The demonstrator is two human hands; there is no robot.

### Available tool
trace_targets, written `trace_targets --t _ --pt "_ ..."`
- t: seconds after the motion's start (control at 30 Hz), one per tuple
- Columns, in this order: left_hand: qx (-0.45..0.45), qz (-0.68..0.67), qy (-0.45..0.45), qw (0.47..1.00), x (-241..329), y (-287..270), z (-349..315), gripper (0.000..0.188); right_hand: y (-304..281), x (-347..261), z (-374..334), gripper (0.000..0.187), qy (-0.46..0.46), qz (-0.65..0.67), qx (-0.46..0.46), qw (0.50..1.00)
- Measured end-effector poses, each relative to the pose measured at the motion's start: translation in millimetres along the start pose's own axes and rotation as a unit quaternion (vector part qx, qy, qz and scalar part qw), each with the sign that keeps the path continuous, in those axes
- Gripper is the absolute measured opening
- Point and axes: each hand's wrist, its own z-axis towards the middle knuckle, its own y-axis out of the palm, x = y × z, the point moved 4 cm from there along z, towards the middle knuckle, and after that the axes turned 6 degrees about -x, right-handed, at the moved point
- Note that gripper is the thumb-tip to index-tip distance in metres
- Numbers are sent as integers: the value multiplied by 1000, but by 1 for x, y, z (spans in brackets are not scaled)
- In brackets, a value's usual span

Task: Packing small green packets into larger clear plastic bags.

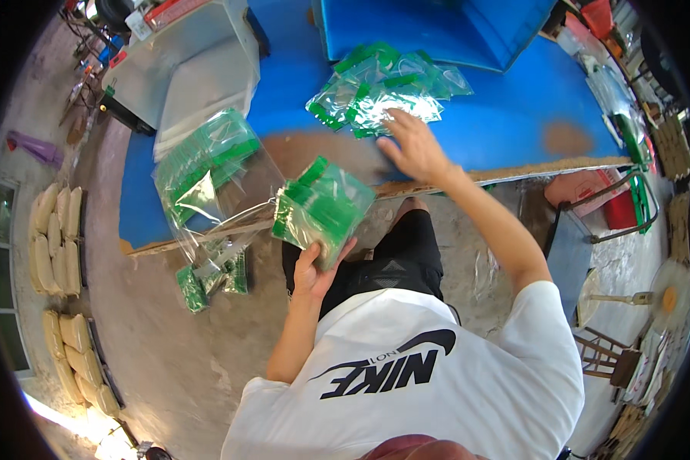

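Note:
My left hand grips a stack of small clear bags with green strips, held just in front of the blue table's near edge. My right hand reaches out over the table, fingers spread, touching the near side of a loose pile of the same green-and-clear bags. To the left, a large clear plastic bag filled with several such packets hangs over the table edge.
A few green packets lie on the concrete floor below the big bag. A blue box stands at the table's back. A clear bin sits at back left. Sacks line the left wall; a red crate is right.

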Motion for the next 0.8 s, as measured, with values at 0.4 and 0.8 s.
trace_targets --t 0.4,0.8 --pt "-7 14 11 1000 -3 12 -2 75 14 -16 10 38 -55 67 -45 995" --pt "-36 11 -9 999 -16 6 4 75 13 -63 -31 25 -68 182 -164 967"
